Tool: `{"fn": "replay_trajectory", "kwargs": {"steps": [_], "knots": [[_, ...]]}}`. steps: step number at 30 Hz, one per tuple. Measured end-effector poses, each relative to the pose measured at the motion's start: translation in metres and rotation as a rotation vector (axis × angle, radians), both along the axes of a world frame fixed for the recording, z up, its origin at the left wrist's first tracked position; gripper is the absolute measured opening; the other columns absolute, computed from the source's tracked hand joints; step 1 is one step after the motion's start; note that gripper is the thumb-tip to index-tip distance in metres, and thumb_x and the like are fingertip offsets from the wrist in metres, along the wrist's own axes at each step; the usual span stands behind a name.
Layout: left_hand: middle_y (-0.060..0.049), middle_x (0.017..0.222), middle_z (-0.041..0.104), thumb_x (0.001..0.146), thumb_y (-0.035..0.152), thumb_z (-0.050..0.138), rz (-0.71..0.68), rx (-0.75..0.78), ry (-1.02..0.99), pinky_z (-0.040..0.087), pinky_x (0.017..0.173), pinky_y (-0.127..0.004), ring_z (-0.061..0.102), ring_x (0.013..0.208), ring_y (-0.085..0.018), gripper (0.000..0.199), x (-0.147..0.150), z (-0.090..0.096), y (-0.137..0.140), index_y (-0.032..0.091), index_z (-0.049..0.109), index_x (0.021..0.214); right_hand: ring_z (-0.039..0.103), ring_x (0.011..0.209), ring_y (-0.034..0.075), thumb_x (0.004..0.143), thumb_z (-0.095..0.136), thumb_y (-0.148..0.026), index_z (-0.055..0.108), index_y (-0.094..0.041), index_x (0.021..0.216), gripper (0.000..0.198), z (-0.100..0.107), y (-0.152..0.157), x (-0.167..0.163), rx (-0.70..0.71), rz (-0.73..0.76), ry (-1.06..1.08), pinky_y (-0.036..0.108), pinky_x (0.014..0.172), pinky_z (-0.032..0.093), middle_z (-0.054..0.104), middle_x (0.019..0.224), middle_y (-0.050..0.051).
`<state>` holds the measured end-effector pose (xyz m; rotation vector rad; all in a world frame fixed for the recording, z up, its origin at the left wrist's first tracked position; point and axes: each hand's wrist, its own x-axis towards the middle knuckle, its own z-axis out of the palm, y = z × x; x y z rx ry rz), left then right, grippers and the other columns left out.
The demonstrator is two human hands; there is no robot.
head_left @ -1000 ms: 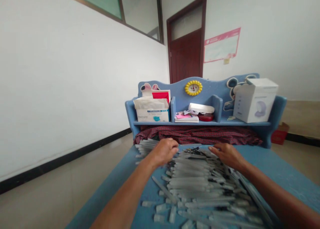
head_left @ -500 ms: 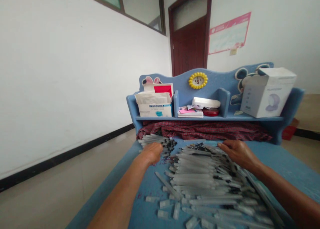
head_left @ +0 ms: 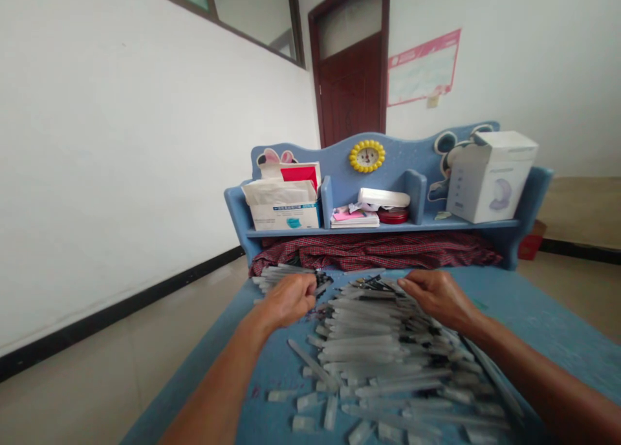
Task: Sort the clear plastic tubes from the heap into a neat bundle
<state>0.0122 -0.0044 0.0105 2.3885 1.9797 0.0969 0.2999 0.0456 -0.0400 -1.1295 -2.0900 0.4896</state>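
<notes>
My left hand (head_left: 292,299) is closed beside a pile of clear pens with black ends (head_left: 279,274) at the back left. A short pale streak shows at its fingertips; whether it is held I cannot tell. Over the far right edge of a large heap of translucent pen barrels (head_left: 361,348), my right hand (head_left: 439,295) is closed in a pinch. What its fingers hold, if anything, is hidden. Thin dark pieces (head_left: 373,283) lie at the heap's far end. Loose clear caps (head_left: 305,401) are scattered in front, near one slanted barrel (head_left: 313,365).
Everything lies on a blue table (head_left: 538,328). A blue shelf (head_left: 334,149) at the back carries a mask box (head_left: 286,215), papers (head_left: 354,222), a red tin (head_left: 392,217) and a white box (head_left: 490,180). Checked cloth (head_left: 378,251) is bunched beneath it. A white wall stands at left.
The view has shifted slightly, so the table and shelf sit farther left. My left hand has turned a little, with its curled fingers now showing. My right hand stays pinched by the heap.
</notes>
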Motion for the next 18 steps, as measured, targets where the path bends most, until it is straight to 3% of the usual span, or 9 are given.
{"fn": "replay_trajectory", "kwargs": {"steps": [5, 9, 18], "knots": [[0.004, 0.067, 0.052, 0.079, 0.016, 0.046, -0.277, 0.142, -0.273, 0.034, 0.057, -0.020, 0.050, 0.062, -0.011, 0.008, 0.031, -0.002, -0.008, 0.018, 0.054, 0.079, 0.036, 0.044, 0.008, 0.086, 0.042, -0.049, 0.044, -0.018, 0.056, 0.043, 0.007, -0.015, -0.011, -0.155, 0.136, 0.141, 0.020, 0.042, 0.026, 0.039, 0.048, -0.004], [-0.001, 0.079, 0.058, 0.085, 0.017, 0.044, -0.458, 0.263, -0.338, 0.038, 0.068, -0.022, 0.054, 0.075, -0.013, 0.012, 0.050, -0.007, -0.013, 0.016, 0.057, 0.086, 0.037, 0.035, 0.007, 0.086, 0.039, -0.056, 0.051, -0.018, 0.065, 0.045, 0.010, -0.024, -0.018, -0.353, 0.230, 0.243, 0.018, 0.036, 0.026, 0.045, 0.041, -0.005], [-0.003, 0.081, 0.059, 0.090, 0.020, 0.043, -0.536, 0.317, -0.299, 0.041, 0.070, -0.024, 0.056, 0.077, -0.014, 0.014, 0.056, -0.020, -0.016, 0.016, 0.057, 0.091, 0.042, 0.031, 0.007, 0.083, 0.047, -0.053, 0.049, -0.017, 0.064, 0.040, 0.011, -0.026, -0.017, -0.488, 0.312, 0.313, 0.017, 0.034, 0.029, 0.051, 0.039, -0.005]]}}
